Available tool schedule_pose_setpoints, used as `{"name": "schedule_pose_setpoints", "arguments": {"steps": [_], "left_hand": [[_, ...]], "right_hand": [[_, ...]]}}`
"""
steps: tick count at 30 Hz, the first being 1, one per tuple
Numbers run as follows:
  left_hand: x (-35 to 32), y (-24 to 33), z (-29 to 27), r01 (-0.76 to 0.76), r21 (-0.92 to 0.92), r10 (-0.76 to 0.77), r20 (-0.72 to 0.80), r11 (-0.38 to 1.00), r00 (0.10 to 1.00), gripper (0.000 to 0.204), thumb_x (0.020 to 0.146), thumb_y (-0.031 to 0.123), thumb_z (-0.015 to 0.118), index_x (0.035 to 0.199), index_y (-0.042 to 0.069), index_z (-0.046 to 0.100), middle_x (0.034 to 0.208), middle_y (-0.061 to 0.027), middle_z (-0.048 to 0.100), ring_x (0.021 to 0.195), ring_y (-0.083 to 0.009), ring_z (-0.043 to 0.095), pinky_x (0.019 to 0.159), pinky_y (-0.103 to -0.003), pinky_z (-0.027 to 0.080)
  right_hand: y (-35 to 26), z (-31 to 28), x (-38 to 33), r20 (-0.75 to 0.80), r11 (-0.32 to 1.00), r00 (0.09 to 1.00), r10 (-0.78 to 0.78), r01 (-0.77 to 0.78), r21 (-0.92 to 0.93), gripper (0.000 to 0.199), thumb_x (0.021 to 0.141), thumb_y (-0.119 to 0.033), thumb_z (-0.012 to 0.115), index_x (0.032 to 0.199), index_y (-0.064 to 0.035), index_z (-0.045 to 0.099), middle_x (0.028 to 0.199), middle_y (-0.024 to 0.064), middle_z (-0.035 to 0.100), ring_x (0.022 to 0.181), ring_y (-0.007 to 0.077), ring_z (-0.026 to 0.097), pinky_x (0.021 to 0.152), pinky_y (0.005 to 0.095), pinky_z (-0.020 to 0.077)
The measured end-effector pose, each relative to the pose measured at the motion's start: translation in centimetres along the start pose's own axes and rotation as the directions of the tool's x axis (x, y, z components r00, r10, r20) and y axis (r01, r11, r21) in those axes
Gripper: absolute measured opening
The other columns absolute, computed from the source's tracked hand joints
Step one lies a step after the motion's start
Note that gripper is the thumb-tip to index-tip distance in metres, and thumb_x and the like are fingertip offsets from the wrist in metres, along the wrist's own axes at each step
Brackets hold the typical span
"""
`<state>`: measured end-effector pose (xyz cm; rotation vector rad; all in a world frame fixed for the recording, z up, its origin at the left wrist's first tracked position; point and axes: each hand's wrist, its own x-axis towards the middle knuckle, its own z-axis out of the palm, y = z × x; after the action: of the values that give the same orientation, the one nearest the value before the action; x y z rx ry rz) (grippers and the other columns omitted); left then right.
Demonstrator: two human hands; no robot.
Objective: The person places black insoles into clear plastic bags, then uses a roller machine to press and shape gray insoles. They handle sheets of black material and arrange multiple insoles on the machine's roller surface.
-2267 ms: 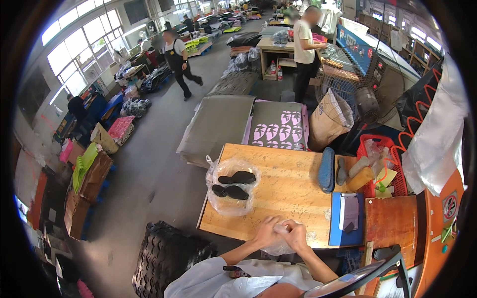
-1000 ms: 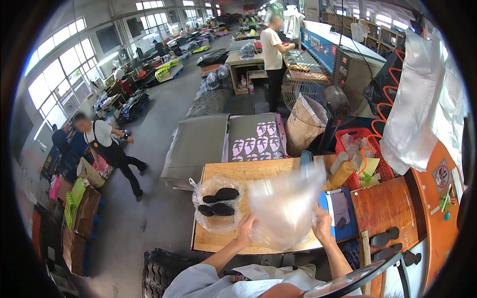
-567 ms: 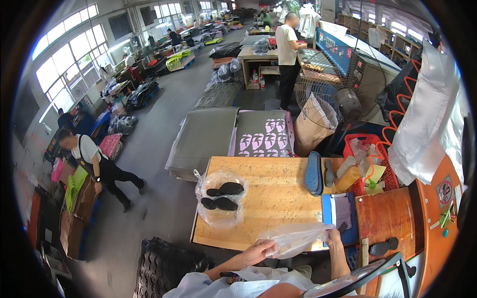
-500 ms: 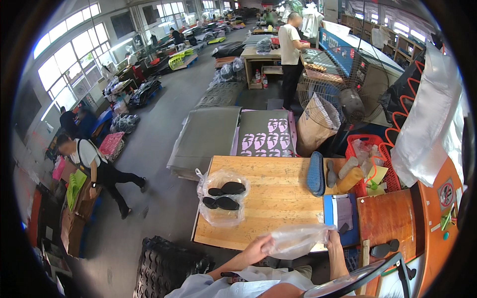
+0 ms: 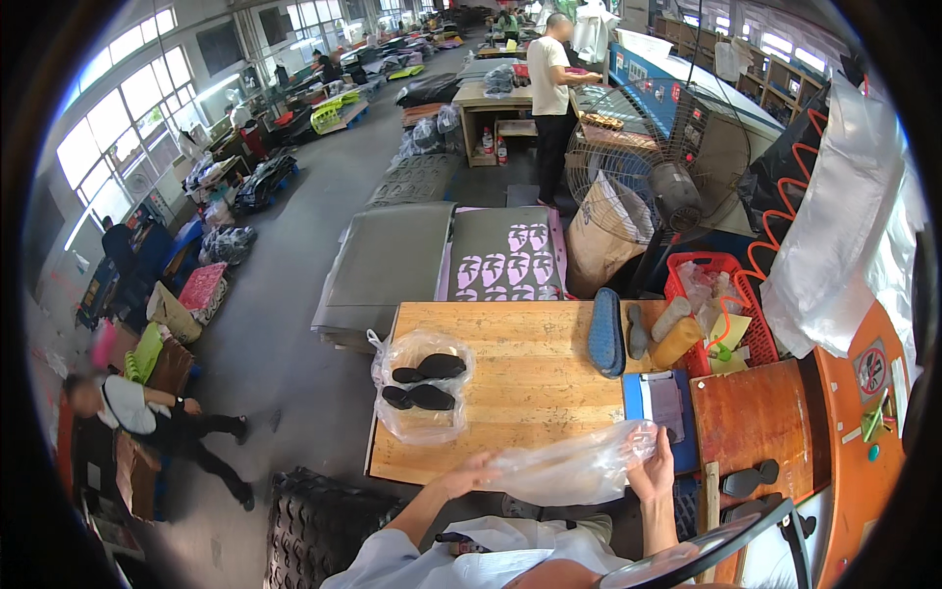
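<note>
Here is the clear plastic bag [image 5: 564, 469], stretched sideways between the two hands and hanging at the near edge of the wooden table [image 5: 540, 344], crumpled and sagging a little in the middle. On its right end, the right hand [image 5: 652, 473] has fingers pointing up and the thumb set across from them, gripping the film between. Over at the other end, the left hand [image 5: 467, 476] reaches in with its fingers against the bag, but they blur into the film, so whether they pinch it I cannot tell. To the left on the tabletop, two black soles [image 5: 420, 397] lie one above the other on a second clear bag [image 5: 422, 428]. Across to the far right corner, a blue shoe-shaped form [image 5: 607, 334] stands beside a grey sole-shaped piece [image 5: 637, 332], with a yellow-orange block [image 5: 677, 343] just next to that, close to a red basket [image 5: 759, 342]. Nearer the right hand, a blue folder [image 5: 634, 401] lies flat, carrying a greyish sheet [image 5: 666, 402].
</note>
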<state>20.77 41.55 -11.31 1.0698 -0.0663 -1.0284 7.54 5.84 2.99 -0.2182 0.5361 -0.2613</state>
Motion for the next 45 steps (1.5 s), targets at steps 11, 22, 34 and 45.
{"name": "schedule_pose_setpoints", "arguments": {"steps": [11,22,34,45], "left_hand": [[2.9,-3.4,-5.0,-0.206,-0.409,-0.109,-0.626,0.889,0.772,0.03,0.108,0.027,0.052,0.127,0.009,0.065,0.126,-0.0081,0.072,0.122,-0.0273,0.066,0.105,-0.05,0.053],[-3.4,1.5,0.9,0.025,-0.602,-0.256,-0.302,0.798,0.918,0.021,0.104,0.034,0.063,0.105,0.013,0.066,0.089,-0.0004,0.064,0.082,-0.0186,0.064,0.071,-0.039,0.053],[-3.1,1.2,-4.6,-0.15,-0.537,-0.118,-0.433,0.83,0.894,0.036,0.105,0.028,0.06,0.131,0.003,0.062,0.115,-0.004,0.07,0.103,-0.0172,0.065,0.087,-0.03,0.052],[-4.0,-2.5,-3.3,0.043,-0.251,-0.182,-0.561,0.967,0.808,0.024,0.107,0.023,0.058,0.124,0.006,0.063,0.103,-0.0022,0.067,0.09,-0.016,0.063,0.08,-0.035,0.055]], "right_hand": [[-1.3,-3.5,-0.1,0.172,-0.099,0.962,0.212,0.197,-0.976,0.036,0.083,-0.017,0.087,0.108,0.0038,0.073,0.088,0.005,0.072,0.079,0.0116,0.062,0.071,0.0334,0.0535],[3.8,-12.2,7.7,-0.404,0.875,0.905,0.136,-0.301,-0.38,0.016,0.105,-0.017,0.058,0.108,-0.0035,0.066,0.081,0.0015,0.062,0.07,0.0115,0.059,0.065,0.0281,0.0533],[5.6,-8.2,-1.1,-0.15,0.114,0.916,0.372,-0.206,-0.972,0.025,0.094,-0.028,0.083,0.099,-0.0034,0.082,0.081,-0.0031,0.071,0.074,0.0075,0.058,0.07,0.0248,0.0487],[5.6,-7.8,3.1,-0.325,0.872,0.912,0.25,-0.358,-0.334,0.033,0.099,-0.04,0.073,0.104,-0.0076,0.07,0.082,0.0019,0.068,0.077,0.0196,0.066,0.082,0.0347,0.057]]}}
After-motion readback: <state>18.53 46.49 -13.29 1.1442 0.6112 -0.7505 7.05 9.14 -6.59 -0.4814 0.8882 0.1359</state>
